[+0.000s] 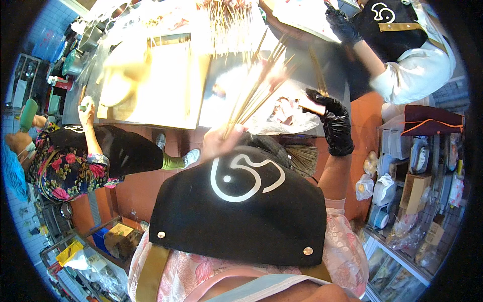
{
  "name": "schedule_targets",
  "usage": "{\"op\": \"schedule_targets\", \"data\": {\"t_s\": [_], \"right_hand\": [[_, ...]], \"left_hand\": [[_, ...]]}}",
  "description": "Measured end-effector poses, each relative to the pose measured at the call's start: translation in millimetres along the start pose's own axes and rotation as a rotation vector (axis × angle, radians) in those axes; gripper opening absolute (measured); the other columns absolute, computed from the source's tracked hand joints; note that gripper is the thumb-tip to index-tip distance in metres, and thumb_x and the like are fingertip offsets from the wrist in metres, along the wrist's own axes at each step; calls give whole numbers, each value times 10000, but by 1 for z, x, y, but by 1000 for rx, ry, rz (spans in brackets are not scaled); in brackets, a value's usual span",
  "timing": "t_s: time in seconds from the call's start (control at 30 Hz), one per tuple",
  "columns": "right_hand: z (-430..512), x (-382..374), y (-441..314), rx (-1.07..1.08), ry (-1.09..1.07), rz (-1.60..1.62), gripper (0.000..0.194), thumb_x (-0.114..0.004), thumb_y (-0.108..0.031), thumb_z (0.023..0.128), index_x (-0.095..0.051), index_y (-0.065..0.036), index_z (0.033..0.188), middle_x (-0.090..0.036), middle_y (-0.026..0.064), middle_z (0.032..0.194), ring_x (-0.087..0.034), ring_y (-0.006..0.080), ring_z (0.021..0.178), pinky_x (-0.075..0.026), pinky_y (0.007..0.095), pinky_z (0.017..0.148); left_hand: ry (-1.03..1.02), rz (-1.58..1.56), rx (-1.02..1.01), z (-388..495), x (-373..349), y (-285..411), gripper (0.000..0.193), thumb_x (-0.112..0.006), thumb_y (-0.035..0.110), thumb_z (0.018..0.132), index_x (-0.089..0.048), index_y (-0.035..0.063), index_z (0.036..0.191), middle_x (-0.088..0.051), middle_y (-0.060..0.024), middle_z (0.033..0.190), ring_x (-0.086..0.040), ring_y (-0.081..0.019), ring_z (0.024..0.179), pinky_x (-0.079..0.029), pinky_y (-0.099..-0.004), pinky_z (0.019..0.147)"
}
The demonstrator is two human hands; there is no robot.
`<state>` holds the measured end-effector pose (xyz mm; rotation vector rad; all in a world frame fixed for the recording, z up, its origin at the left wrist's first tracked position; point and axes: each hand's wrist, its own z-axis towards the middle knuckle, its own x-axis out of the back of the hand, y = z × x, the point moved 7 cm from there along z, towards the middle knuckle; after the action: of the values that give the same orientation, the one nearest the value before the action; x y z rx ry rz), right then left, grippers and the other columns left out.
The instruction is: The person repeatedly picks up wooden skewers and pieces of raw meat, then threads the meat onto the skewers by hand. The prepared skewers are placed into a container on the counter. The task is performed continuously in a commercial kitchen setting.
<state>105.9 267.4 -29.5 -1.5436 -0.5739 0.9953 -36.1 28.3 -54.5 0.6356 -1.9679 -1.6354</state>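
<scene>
My left hand (pixel 222 141), bare, is closed around a bundle of thin wooden skewers (pixel 260 85) that fan up and away over the table. On my right hand (pixel 334 120) is a black glove; its fingers and thumb hold a pale piece of meat (pixel 315 105). Beside that hand, pale sliced meat (pixel 285 111) lies in a clear plastic bag (pixel 298 124) at the table's near edge. More skewers (pixel 319 75) lie just beyond my right hand. Many loaded skewers (pixel 226 26) are laid out at the far side. Glare washes out the table's middle.
A large board (pixel 173 87) lies left of centre on the metal table. At the left stands a co-worker in a floral top (pixel 64 170), holding a green item (pixel 87 102). Across at the right, a co-worker's black-gloved hand (pixel 343 28) is by a white tray (pixel 302 15). Shelves (pixel 407 173) stand at right.
</scene>
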Motion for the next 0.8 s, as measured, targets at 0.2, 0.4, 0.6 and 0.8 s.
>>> {"op": "schedule_targets", "data": {"t_s": [0.2, 0.4, 0.6, 0.8], "right_hand": [[6, 15, -25, 277, 242, -410, 183, -578, -62, 796, -611, -63, 976, -611, 42, 938, -561, 145, 868, -446, 263, 790], [10, -1, -46, 387, 272, -592, 215, -586, -81, 797, -584, -54, 1011, -609, 98, 938, -569, 208, 907, -442, 297, 814], [7, -36, -71, 475, 314, -886, 185, -561, -85, 815, -587, -29, 989, -601, 103, 866, -567, 202, 808, -445, 305, 716], [8, -54, -70, 455, 233, -884, 190, -549, -90, 825, -581, -27, 1001, -594, 98, 843, -563, 194, 766, -441, 293, 689]], "left_hand": [[-78, 30, -31, 0, -4, -9, 268, -502, 254, 872, -614, 31, 969, -626, -83, 804, -576, -118, 730, -452, -257, 699], [-134, 197, 19, -4, -8, -6, 256, -492, 280, 878, -608, 86, 997, -607, -98, 850, -578, -165, 756, -442, -268, 708], [-194, 292, 44, -6, -10, -4, 284, -476, 322, 880, -601, 100, 1006, -590, -119, 851, -574, -207, 786, -433, -294, 729], [-167, 171, 21, -7, -10, -10, 274, -499, 297, 875, -611, 67, 971, -587, -92, 824, -563, -157, 761, -430, -257, 693]]}}
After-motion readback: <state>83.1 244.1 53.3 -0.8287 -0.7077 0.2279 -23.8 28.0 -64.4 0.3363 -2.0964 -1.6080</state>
